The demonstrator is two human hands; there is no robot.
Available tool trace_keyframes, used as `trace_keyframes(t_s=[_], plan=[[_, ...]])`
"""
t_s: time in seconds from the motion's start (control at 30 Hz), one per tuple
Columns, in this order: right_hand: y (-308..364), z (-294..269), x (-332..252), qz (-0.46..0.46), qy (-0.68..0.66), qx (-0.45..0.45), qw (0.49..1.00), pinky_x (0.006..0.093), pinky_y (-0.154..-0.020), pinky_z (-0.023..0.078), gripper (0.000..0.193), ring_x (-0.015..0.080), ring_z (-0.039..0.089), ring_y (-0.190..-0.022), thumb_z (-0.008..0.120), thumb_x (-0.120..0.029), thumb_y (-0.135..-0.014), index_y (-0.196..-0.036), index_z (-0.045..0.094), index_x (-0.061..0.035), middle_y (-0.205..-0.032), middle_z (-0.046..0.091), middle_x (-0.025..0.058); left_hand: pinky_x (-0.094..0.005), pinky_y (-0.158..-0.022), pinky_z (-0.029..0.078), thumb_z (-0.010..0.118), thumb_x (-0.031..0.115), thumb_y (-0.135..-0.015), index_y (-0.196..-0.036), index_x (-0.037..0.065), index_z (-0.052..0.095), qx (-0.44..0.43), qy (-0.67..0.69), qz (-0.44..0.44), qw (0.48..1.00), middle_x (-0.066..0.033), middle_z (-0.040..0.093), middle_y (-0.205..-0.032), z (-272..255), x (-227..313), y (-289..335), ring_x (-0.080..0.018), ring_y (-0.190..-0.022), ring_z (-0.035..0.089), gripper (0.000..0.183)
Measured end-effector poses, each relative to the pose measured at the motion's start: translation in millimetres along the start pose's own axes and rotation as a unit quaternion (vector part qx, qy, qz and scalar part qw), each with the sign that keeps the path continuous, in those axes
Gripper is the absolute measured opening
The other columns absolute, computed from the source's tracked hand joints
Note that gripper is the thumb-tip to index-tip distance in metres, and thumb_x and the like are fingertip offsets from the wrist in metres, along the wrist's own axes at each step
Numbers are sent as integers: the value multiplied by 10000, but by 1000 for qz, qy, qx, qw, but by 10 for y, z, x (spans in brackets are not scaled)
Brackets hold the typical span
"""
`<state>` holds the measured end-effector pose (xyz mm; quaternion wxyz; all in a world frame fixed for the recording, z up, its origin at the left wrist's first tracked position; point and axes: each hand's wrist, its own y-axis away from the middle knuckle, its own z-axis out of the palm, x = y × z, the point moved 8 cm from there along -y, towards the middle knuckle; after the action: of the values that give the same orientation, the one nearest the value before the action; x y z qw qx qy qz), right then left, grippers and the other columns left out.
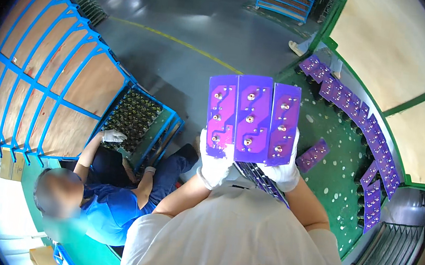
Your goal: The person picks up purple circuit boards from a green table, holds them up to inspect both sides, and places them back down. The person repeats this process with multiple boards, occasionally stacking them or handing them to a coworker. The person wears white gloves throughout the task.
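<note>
Three purple circuit boards point(249, 141) stand side by side in front of my chest, each with a column of metal terminals. My left hand point(215, 168), in a white glove, is closed on their lower left part. At the lower right, my gloved right hand point(284, 175) grips the same group of boards. Below them, between my hands, shows a stack of dark board edges point(259, 179), partly hidden. A single purple board point(313, 155) lies on the green worktop just right of my right hand.
More purple boards point(353, 103) line the far right edge of the green worktop point(327, 196). To the left, a co-worker in a blue shirt point(110, 215) reaches a gloved hand into a blue-framed rack point(131, 119) of dark parts. A wire rack point(388, 257) stands at the lower right.
</note>
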<state>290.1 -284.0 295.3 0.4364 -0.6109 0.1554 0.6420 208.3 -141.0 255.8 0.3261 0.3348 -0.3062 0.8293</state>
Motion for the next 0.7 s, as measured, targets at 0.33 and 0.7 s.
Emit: trace_keyframes(t_s=[0.33, 0.7], plan=[[-472, 965, 7, -122, 66, -114, 984, 374, -1026, 452, 639, 178, 519, -1216, 630, -179, -900, -1424, 277, -82, -1344, 489, 81, -353, -929, 490, 839, 308, -756, -1290, 31, 419, 107, -181, 103, 972, -99, 562, -1227, -819, 450, -229, -183, -1114, 569, 734], [-874, 1670, 517, -71, 42, -161, 984, 399, -949, 472, 827, 290, 590, -1115, 803, -124, -710, -1374, 321, -19, -1223, 561, 159, -388, -1003, 440, 707, 408, -859, -1330, 2, 467, 122, -126, 155, 972, -106, 551, -1302, -1387, 837, -450, -203, -1176, 550, 666]])
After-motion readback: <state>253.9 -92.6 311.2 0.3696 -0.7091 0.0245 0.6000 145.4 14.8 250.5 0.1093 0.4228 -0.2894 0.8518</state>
